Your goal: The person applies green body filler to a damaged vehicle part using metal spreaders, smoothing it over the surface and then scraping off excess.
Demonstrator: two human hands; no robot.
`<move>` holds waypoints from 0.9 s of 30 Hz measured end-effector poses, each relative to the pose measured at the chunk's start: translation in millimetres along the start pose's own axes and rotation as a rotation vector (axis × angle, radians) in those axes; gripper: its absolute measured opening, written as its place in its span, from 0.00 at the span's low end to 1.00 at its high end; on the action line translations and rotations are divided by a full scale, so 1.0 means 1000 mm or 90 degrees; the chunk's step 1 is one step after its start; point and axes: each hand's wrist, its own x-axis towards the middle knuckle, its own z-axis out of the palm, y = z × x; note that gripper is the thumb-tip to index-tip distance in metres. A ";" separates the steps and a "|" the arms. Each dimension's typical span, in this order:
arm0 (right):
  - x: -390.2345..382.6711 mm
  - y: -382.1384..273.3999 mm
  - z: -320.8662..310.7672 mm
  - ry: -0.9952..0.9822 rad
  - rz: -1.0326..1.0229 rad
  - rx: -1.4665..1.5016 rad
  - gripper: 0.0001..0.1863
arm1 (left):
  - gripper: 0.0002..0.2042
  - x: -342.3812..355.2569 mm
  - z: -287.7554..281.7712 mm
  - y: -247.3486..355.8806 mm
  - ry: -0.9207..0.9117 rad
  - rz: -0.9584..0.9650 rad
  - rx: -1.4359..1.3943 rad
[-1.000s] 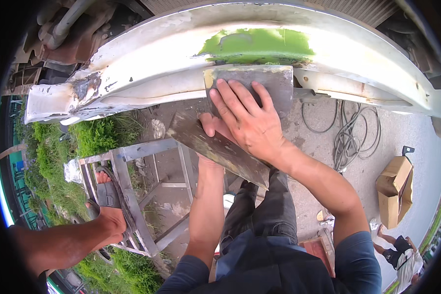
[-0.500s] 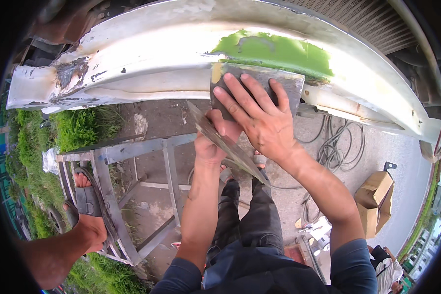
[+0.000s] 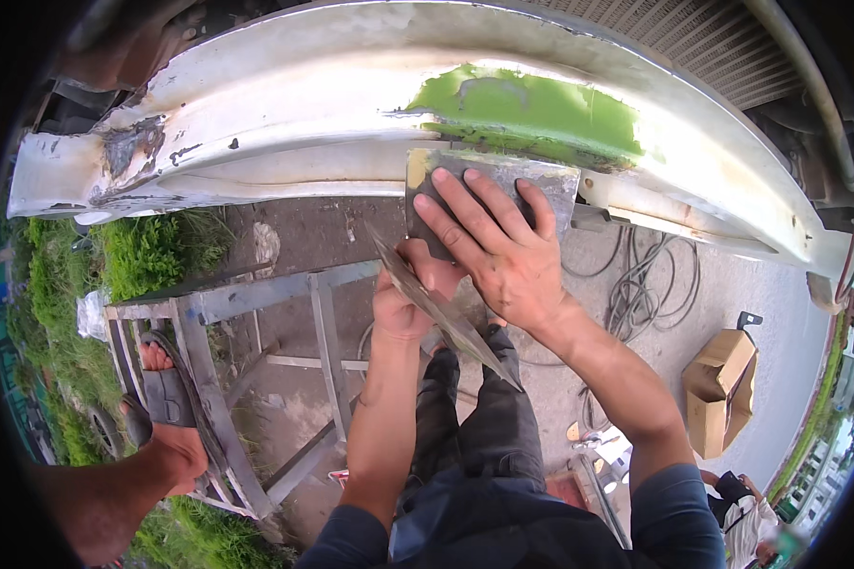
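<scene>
My right hand [image 3: 503, 256] lies flat, fingers spread, on a grey metal spreader [image 3: 552, 185] and holds it against a white body panel [image 3: 285, 104]. The spreader's top edge sits just under a green filler patch [image 3: 531, 104]. My left hand [image 3: 403, 303], right below it, grips a second thin metal blade [image 3: 451, 322]. That blade is tilted edge-on and points down to the right, across my dark trousers.
A grey metal scaffold frame [image 3: 323, 313] stands below me. Another person's sandalled foot [image 3: 161, 379] rests on its left rail. Coiled cables [image 3: 655, 284] and a cardboard box [image 3: 721, 389] lie on the ground at right, with grass [image 3: 152, 251] at left.
The blade in my left hand has turned from showing its broad face to edge-on. My right hand stays pressed on the spreader under the green patch. The view has shifted.
</scene>
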 end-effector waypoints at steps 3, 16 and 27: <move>0.014 0.003 -0.013 0.006 -0.019 -0.005 0.29 | 0.10 0.007 0.015 0.008 -0.013 -0.041 0.087; 0.029 0.005 -0.021 -0.013 0.012 0.063 0.27 | 0.12 0.016 0.025 0.020 0.011 -0.052 0.093; 0.017 0.001 -0.029 -0.069 0.031 0.101 0.34 | 0.12 -0.008 0.029 0.006 0.098 -0.034 0.106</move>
